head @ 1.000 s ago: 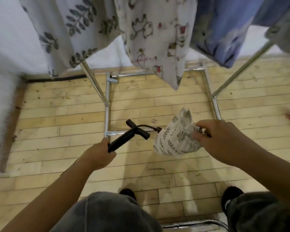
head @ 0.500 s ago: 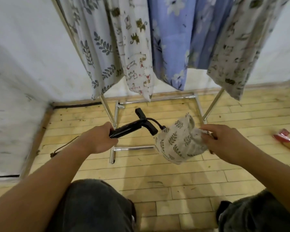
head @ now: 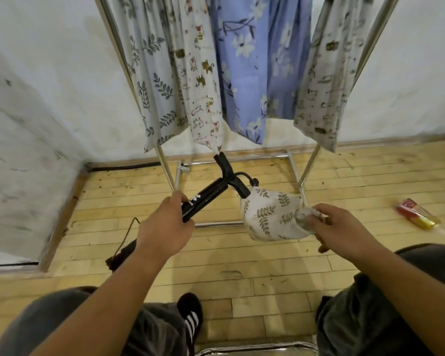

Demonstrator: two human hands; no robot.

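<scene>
My left hand (head: 165, 227) grips the barrel of a black hand pump (head: 211, 191) with a T-handle, held up and pointing away from me. A short black hose runs from the pump to a rounded white cloth bundle with a leaf print (head: 270, 214). My right hand (head: 337, 227) pinches the bundle's gathered right end and holds it in the air over the wooden floor.
A metal clothes rack (head: 306, 173) stands against the white wall with several printed cloths (head: 257, 73) hanging from it. A red and yellow packet (head: 416, 214) lies on the floor at right. A black cord (head: 125, 235) trails below my left wrist. My knees and a striped shoe (head: 190, 319) are below.
The view has tilted up, so more of the rack and hanging cloths shows. Both hands keep their hold, and the pump and the bundle sit higher against the rack.
</scene>
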